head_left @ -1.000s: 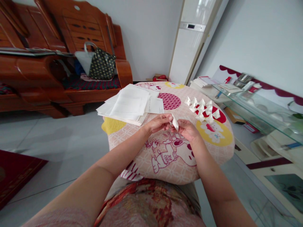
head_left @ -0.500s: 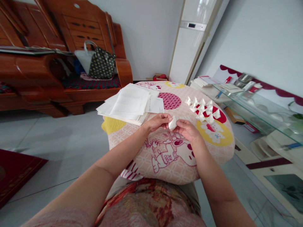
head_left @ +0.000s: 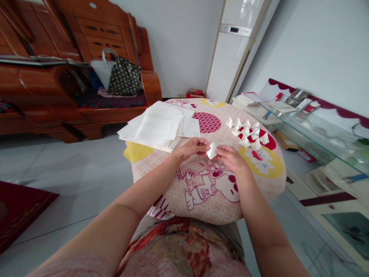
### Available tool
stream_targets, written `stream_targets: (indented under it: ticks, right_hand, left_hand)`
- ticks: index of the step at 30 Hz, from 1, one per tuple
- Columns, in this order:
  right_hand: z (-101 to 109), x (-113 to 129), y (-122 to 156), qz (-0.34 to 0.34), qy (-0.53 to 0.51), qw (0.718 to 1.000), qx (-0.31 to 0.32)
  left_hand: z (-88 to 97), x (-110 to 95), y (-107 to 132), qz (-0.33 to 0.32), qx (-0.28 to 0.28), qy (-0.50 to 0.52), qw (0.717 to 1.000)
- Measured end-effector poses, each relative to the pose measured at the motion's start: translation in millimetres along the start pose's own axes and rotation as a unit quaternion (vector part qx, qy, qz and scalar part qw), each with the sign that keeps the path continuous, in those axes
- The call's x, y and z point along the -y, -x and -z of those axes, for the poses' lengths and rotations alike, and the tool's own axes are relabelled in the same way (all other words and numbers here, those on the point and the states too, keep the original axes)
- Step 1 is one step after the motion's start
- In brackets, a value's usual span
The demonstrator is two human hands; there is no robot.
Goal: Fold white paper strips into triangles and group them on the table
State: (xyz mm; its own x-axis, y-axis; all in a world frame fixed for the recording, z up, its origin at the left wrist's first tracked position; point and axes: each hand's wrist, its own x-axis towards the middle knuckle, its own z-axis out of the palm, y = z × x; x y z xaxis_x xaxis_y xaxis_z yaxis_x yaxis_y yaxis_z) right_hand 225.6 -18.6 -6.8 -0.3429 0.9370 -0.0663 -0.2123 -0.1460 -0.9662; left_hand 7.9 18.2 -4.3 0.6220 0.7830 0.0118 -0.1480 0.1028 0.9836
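Observation:
Between my two hands is a small folded piece of white paper, held above the cloth-covered table. My left hand pinches its left side with thumb and fingers. On the opposite side, my right hand grips the paper's edge, also closed. Several pointed folded paper pieces stand in rows at the table's right, beyond my right hand. A stack of white paper sheets lies past my left hand, some sheets askew.
To the right stands a glass-topped cabinet with items on it, close to the table edge. A wooden bench holding a patterned bag is at the back left. A tall white air conditioner rises behind the table.
The folded paper has turned slightly between my fingers and now shows a more faceted face. My right hand has shifted slightly; the stack and the standing pieces stay put.

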Motion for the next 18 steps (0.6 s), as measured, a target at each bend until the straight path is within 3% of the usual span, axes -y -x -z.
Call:
stream_targets:
  ticks: [12,18]
  right_hand:
    - [-0.8,4.1,4.8,-0.055,0.049,0.997,-0.017]
    - [-6.8,1.5,-0.4,0.050,0.059,0.992,-0.096]
  left_hand:
    - [-3.1,2.5,-3.6,-0.056,-0.055,-0.086,0.993]
    - [-5.4,1.5,-3.6,-0.104,-0.095,-0.101,0.985]
